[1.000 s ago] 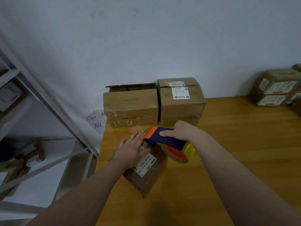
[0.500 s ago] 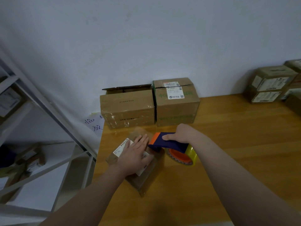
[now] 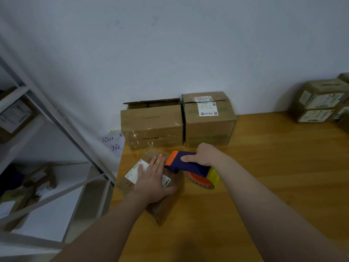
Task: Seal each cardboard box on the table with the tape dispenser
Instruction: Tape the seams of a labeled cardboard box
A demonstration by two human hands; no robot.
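Landmark: small box point(image 3: 160, 210), lying flat near the left edge of the table point(image 3: 264, 167).

- Small box: turned corner-on, one corner toward the wearer. White label on top, partly covered. Cannot tell which of its sides is the longer.
- Left hand point(image 3: 153, 178): flat on top of the small box, fingers straight and close together, pointing away toward the wall, palm pressing down.
- Right hand point(image 3: 204, 155): fingers and thumb curled round the navy body of the tape dispenser point(image 3: 190, 164), gripping from above.
- Tape dispenser: over the far right part of the small box. Long axis slants from far-left to near-right. Orange nose points left and sits just beside the left fingertips; the yellow roll end hangs past the box's right edge, above the table.
- Open-topped box point(image 3: 152, 125): behind the small box, against the wall, flaps raised.
- Labelled box point(image 3: 207, 125): behind and to the right, touching the open-topped box, flaps down.
- Stacked boxes point(image 3: 317, 104): well apart, far right.
- Metal shelf point(image 3: 56, 114): left of the small box, off the table.
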